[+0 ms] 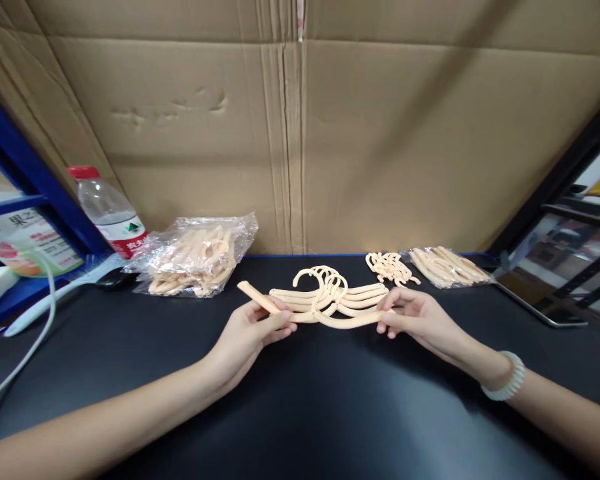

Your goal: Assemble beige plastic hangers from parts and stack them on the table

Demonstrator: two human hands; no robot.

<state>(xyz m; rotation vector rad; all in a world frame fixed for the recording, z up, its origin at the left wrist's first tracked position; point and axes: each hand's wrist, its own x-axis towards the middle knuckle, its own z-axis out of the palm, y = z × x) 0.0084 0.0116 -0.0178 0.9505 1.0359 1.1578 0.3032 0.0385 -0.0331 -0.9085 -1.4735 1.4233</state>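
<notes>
A stack of several cream plastic hangers (330, 297) lies on the black table (305, 413), hooks pointing away from me. My left hand (250, 330) is closed on the left end of one cream hanger (350, 321) at the front of the stack. My right hand (417, 317) pinches its right end. That hanger is held just above the table, touching the stack.
A clear bag of hangers (195, 257) lies at the back left, beside a water bottle (111, 212) with a red cap. A loose pile of hooks (391, 267) and a second bag (447, 265) sit at the back right. A cardboard wall (300, 133) stands behind. A white cable (35, 320) runs at the left.
</notes>
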